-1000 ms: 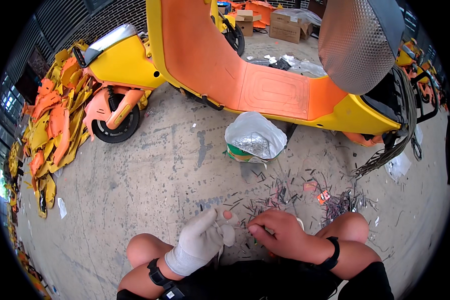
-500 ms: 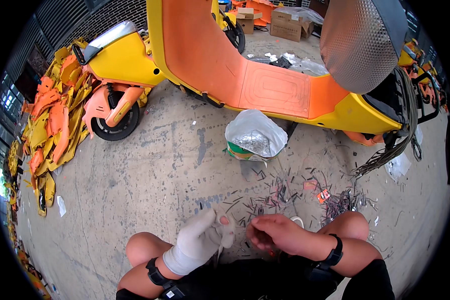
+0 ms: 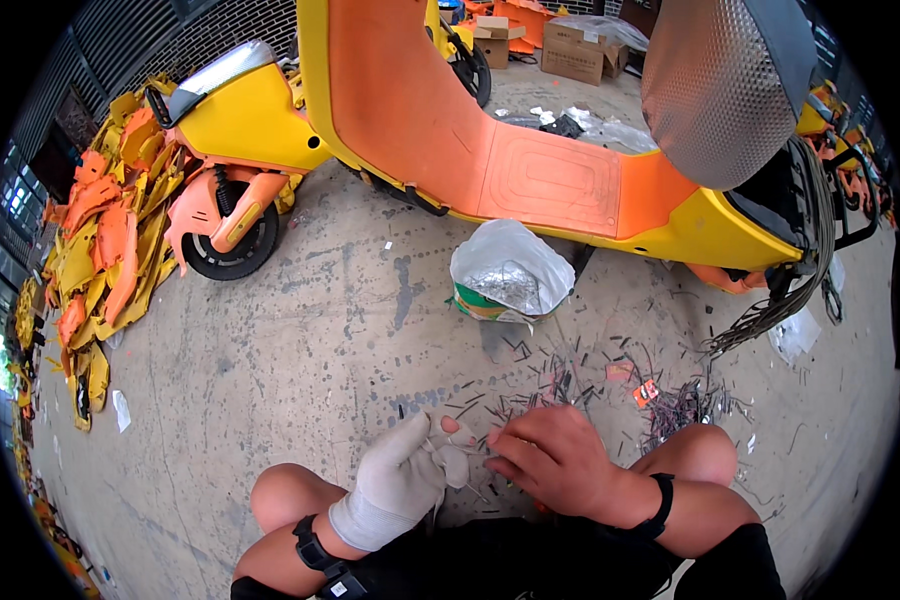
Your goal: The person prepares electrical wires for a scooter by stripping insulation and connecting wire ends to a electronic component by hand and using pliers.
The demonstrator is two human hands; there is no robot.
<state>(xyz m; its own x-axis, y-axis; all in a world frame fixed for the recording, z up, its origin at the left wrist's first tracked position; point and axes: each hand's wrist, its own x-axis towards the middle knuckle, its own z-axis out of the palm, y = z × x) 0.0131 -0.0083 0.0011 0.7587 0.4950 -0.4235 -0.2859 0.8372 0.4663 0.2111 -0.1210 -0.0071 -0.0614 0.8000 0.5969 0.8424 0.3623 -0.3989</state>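
Note:
My left hand point(image 3: 402, 480) wears a white knitted glove, with bare skin showing at one fingertip. Its fingers are curled together in a pinch above the floor between my knees. Close beside them, my bare right hand point(image 3: 555, 462) has its fingers bent and its tips drawn toward the glove. Thin, pale strands seem to run between the two sets of fingertips, too fine to name. Below the hands, short dark wire scraps point(image 3: 560, 385) lie scattered over the floor.
A yellow and orange scooter point(image 3: 550, 185) stands across the front. Before it is a bucket point(image 3: 510, 275) lined with a clear plastic bag. Body panels point(image 3: 110, 240) are heaped at left. A wire bundle point(image 3: 810, 260) hangs at right. Cardboard boxes point(image 3: 575, 52) stand at the back.
My right hand has moved slightly up and turned, its fingers now stretching closer to the gloved fingertips. The left hand has barely shifted.

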